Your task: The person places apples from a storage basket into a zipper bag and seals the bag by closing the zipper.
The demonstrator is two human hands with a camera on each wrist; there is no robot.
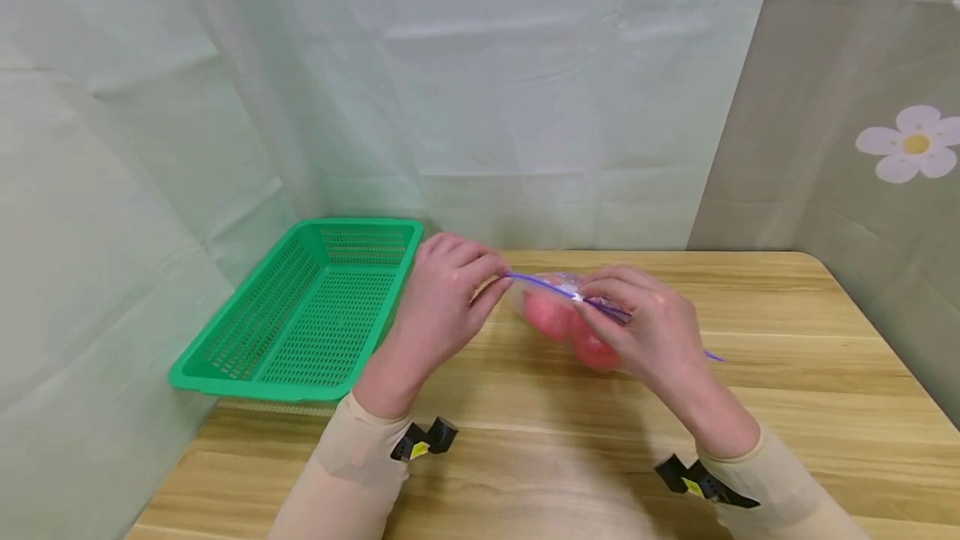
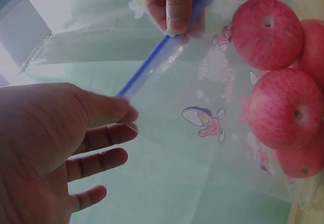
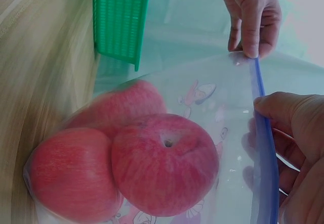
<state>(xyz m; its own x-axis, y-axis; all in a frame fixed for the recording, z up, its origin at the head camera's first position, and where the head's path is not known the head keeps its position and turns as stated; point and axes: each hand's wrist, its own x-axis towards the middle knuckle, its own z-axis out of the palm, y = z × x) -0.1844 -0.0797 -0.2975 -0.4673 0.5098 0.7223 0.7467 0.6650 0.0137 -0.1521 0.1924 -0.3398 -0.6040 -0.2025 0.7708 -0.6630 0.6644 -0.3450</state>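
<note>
A clear zip bag (image 2: 202,158) with small cartoon prints holds several red apples (image 3: 164,178). Along its top runs a blue zip strip (image 2: 147,64). My left hand (image 1: 444,294) pinches one end of this strip between thumb and forefinger, its other fingers spread loosely in the left wrist view. Farther along, my right hand (image 1: 651,319) pinches the strip at a small white slider (image 1: 577,297). The apples sit low in the bag, close against the wooden table, while the zip edge is raised. In the head view the right hand hides part of the bag.
A green plastic basket (image 1: 367,348) with slotted walls stands on the table left of the left hand. The wooden table (image 1: 780,307) extends to the right of the bag. Pale curtains (image 1: 517,107) hang behind and at the sides.
</note>
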